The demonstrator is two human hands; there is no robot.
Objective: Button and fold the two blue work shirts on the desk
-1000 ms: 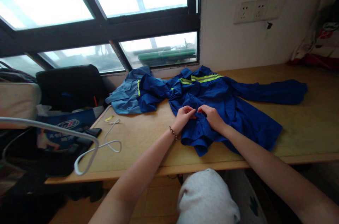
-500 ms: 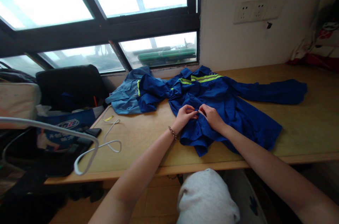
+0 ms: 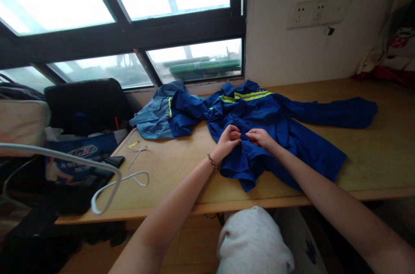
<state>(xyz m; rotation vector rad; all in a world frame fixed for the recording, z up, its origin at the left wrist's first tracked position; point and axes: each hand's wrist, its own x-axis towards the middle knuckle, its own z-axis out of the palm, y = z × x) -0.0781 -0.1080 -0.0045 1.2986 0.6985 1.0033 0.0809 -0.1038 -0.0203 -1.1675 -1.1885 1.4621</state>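
A dark blue work jacket point(image 3: 292, 144) with yellow-and-grey reflective stripes lies spread on the wooden table point(image 3: 168, 174), one sleeve stretched out to the right. My left hand point(image 3: 228, 139), a beaded bracelet at its wrist, pinches the jacket's front edge. Close by on the right, my right hand point(image 3: 259, 136) grips the same front edge between thumb and fingers. A small gap separates the fingertips of the two hands. Whether a button sits between them is too small to tell. A light blue garment point(image 3: 152, 118) lies partly under the jacket's left sleeve.
A white cable point(image 3: 136, 179) lies on the table's left part, and a thicker white cable point(image 3: 65, 153) arcs in front. Beyond the left edge are a printed blue bag point(image 3: 81, 157) and a black chair back point(image 3: 86, 105). Window and wall sockets point(image 3: 316, 14) are behind.
My right hand has shifted slightly right, and its fingertips have come away from the left hand's. My left fingers have opened into a rounder curl. The jacket front has moved slightly with them.
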